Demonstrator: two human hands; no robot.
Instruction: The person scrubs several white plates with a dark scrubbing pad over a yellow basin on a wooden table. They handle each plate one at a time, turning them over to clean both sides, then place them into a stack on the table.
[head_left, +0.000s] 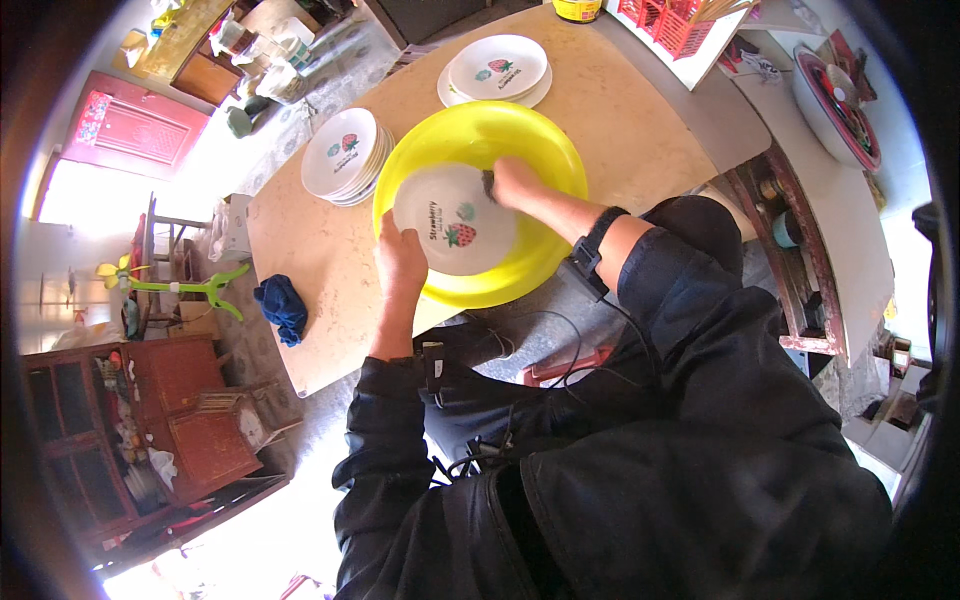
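Note:
A yellow plastic basin (551, 259) sits at the table's near edge. Inside it a white plate with a strawberry print (450, 225) lies tilted, its left rim gripped by my left hand (401, 259). My right hand (516, 184) is closed around a dark scouring pad (489, 185), which touches the plate's upper right rim. Left of the basin stands a stack of matching white plates (341, 154). Beyond the basin, a smaller pile of white plates (499, 67) rests on the table.
The brown-topped table (322, 300) carries a crumpled dark blue cloth (282, 307) on its left part. A yellow tub (576, 9) stands at the far edge, near red plastic baskets (667, 26). At the right, a large bowl of utensils (836, 109) sits on a side surface.

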